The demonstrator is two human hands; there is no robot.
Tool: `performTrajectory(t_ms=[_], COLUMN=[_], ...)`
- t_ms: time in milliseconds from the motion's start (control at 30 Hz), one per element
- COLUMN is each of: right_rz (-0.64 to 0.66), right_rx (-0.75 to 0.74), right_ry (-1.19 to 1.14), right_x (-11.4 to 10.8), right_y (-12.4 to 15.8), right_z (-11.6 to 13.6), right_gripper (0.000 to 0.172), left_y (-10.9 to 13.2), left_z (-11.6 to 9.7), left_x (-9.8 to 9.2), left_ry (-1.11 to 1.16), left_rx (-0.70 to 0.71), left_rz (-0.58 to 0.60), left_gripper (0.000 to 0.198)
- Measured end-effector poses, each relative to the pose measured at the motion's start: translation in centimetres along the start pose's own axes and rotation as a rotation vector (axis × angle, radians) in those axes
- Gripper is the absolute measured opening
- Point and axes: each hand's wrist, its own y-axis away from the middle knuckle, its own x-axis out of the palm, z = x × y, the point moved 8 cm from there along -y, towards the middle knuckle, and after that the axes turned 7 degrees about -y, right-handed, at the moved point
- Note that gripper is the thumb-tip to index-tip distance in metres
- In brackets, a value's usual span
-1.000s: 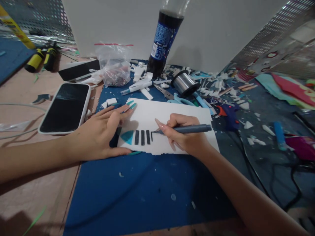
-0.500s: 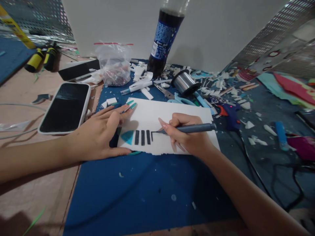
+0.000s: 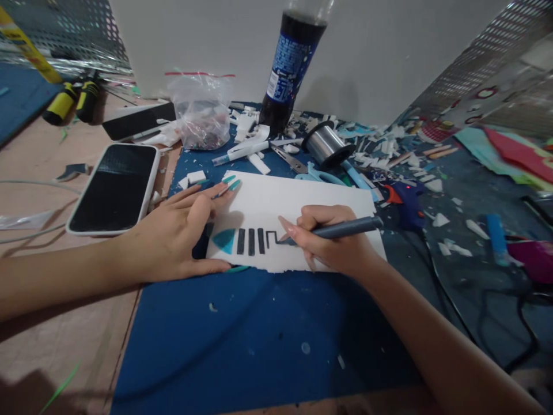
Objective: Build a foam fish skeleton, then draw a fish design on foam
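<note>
My right hand (image 3: 332, 239) pinches a dark grey marker pen (image 3: 349, 227), its tip touching a white sheet (image 3: 263, 199). On the sheet's lower left are a teal pointed shape (image 3: 224, 240), three solid dark bars (image 3: 251, 242) and a thin dark angular line (image 3: 271, 235) that runs to the pen tip. Across the sheet's left edge lies my left hand (image 3: 185, 230), fingers stretched out and thumb spread at the lower edge. Its fingertips rest on the sheet; the palm side is hidden.
Left of my hand lies a phone (image 3: 114, 190). Behind the sheet are a bottle of dark drink (image 3: 287, 69), a zip bag (image 3: 201, 115), a wire spool (image 3: 328, 144), light-blue-handled pliers (image 3: 317, 174) and white scraps. A blue glue gun (image 3: 408, 204) with a cable lies right.
The marker's tip has moved slightly right and down, and the thin line is longer, with added corners. My left hand stays in place.
</note>
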Motion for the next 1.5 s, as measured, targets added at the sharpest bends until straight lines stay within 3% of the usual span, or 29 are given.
performTrajectory(t_ms=[233,533,1100,1500], right_rz=[0.069,0.017,0.106,0.062], right_rx=[-0.014,-0.065,-0.077,-0.013], right_ry=[-0.041,0.015,0.088,0.059], right_x=[0.32,0.12,0.80,0.31], right_y=[0.03,-0.04,-0.19,0.04], right_z=[-0.09,0.28,0.47,0.23], right_gripper=[0.038,0.036,0.034,0.037], left_y=[0.04,0.07,0.06,0.01], left_z=[-0.09,0.02,0.13,0.11], left_x=[0.22,0.00,0.09,-0.05], left_ry=[-0.011,0.003,0.039,0.029], left_rx=[-0.018,-0.020,-0.028,-0.017], left_rz=[0.049,0.028,0.024,0.008], left_gripper=[0.075,0.079,0.080,0.083])
